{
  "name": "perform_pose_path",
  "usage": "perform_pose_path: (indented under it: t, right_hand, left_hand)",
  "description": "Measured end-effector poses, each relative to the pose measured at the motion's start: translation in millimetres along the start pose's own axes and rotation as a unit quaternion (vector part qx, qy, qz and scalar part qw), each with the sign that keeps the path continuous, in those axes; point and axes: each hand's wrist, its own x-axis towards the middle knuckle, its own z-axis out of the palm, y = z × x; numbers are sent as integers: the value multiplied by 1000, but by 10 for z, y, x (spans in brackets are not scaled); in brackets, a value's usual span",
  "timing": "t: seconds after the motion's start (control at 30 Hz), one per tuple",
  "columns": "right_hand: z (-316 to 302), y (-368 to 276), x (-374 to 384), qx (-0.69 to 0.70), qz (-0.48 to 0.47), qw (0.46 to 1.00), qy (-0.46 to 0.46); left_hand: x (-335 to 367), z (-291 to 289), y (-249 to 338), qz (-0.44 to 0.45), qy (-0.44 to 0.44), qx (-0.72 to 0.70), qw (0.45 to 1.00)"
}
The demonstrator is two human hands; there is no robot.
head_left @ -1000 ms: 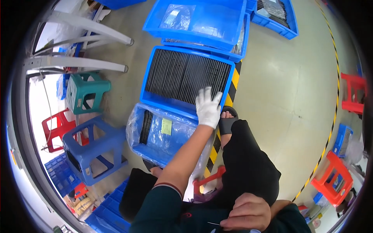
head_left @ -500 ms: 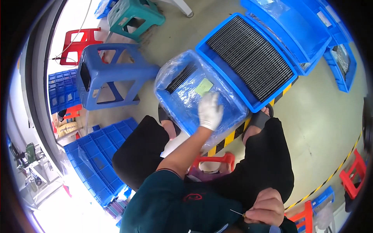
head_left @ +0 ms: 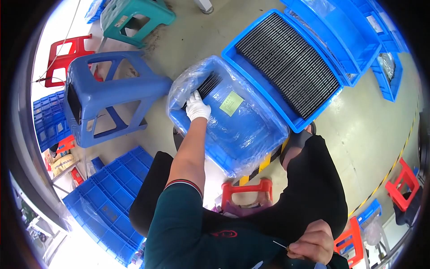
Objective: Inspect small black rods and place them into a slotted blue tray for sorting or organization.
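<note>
My left hand [head_left: 197, 108], in a white glove, reaches into a blue bin lined with clear plastic [head_left: 242, 148]. Its stretched fingers touch the near end of a row of thin black strips [head_left: 209, 84] at the bin's left side; the fingertips are partly hidden. To the right of these strips, a pale green paper slip [head_left: 231, 103] lies on the liner. Low at the right, close to my body, my bare right hand [head_left: 313, 244] is closed around a thin needle-like metal tool [head_left: 280, 244], whose grip end is mostly covered by the fingers.
Beside the lined bin stands a blue crate [head_left: 257, 67] packed with rows of black strips. More blue crates [head_left: 340, 36] are at the far right. A blue stool [head_left: 112, 89] and stacked blue crates [head_left: 112, 197] stand left. A red stool [head_left: 246, 186] sits between my legs.
My left hand has moved left and slightly away from me, from beside the green slip to the black strips. My right hand keeps hold of the needle-like tool. The view has shifted slightly.
</note>
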Motion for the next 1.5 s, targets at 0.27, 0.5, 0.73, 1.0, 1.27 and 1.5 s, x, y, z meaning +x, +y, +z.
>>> perform_pose_path:
  t: [0.27,0.5,0.73,1.0,1.27,1.5]
  right_hand:
    - [151,-34,308,42,-55,996,49]
    - [154,-36,311,42,-62,996,47]
    - [164,-12,291,55,-69,995,45]
    - [168,-9,326,48,-55,996,43]
    - [126,-24,325,38,-57,997,44]
    - [141,-28,327,31,-55,997,34]
  left_hand:
    - [-87,-26,14,26,4,-8,1000]
    - [-200,138,1,58,77,40,995]
    - [-227,75,-67,92,57,55,993]
    - [-202,-4,-60,89,88,46,991]
    - [-117,1,126,81,32,27,996]
    - [8,76,-23,158,44,121,979]
